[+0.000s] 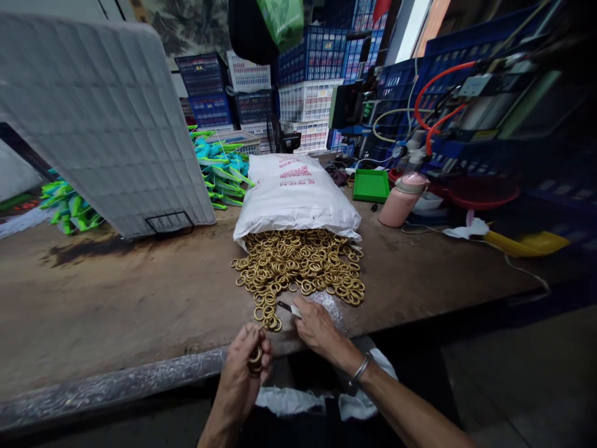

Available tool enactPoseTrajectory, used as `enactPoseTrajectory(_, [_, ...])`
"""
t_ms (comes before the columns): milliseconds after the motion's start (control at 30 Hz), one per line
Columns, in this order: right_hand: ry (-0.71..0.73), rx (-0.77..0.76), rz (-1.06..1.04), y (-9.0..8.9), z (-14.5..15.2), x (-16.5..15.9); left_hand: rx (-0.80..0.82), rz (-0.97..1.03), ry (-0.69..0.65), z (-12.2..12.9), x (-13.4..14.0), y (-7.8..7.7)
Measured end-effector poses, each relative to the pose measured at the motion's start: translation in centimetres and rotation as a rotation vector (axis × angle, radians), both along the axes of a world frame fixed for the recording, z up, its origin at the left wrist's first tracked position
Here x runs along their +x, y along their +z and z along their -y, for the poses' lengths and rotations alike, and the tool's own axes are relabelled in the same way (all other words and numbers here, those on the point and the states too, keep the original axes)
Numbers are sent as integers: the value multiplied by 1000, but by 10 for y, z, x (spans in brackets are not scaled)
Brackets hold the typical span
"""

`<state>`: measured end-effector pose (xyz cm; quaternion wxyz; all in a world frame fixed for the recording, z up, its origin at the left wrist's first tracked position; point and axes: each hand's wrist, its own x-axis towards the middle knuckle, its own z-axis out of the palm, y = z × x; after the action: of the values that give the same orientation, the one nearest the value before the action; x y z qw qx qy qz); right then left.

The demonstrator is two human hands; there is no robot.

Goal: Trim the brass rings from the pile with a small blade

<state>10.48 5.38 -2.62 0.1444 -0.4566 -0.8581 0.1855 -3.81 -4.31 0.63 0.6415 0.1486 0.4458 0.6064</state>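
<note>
Rings (303,264), brass-coloured, many: one loose heap on the table (153,305), spilling from the mouth of a white bag (298,202) that lies on its side, open end toward the person; a thin tail of rings runs from the heap's near left corner toward the left hand (243,362). Left hand: fingers curled closed around several rings, held just off the table's near edge. Right hand (318,325): closed, gripping a small tool (295,310) with a pale handle and a dark tip, the tip pointing left, near the tail of rings and apart from the left hand. Done, so far as shows: bag open, part of its contents out, a few rings gathered in the left hand. Left: nearly all visible rings, loose and unsorted; the bag bulges, so more probably remain inside, though its interior is hidden. Judged an early stage. Below the edge: white sheeting (290,401), contents, if any, not discernible. Finished pieces: none identifiable.
</note>
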Motion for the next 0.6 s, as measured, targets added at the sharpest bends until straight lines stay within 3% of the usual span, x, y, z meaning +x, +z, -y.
enactPoseTrajectory(233, [-38, 10, 18, -11, 16, -20, -73, 180, 114, -1, -24, -18])
enactPoseTrajectory(433, [-73, 6, 136, -12, 7, -26, -54, 244, 80, -3, -22, -13])
enactPoseTrajectory(600, [-146, 52, 175, -12, -8, -10, -86, 260, 77, -8, -16, -16])
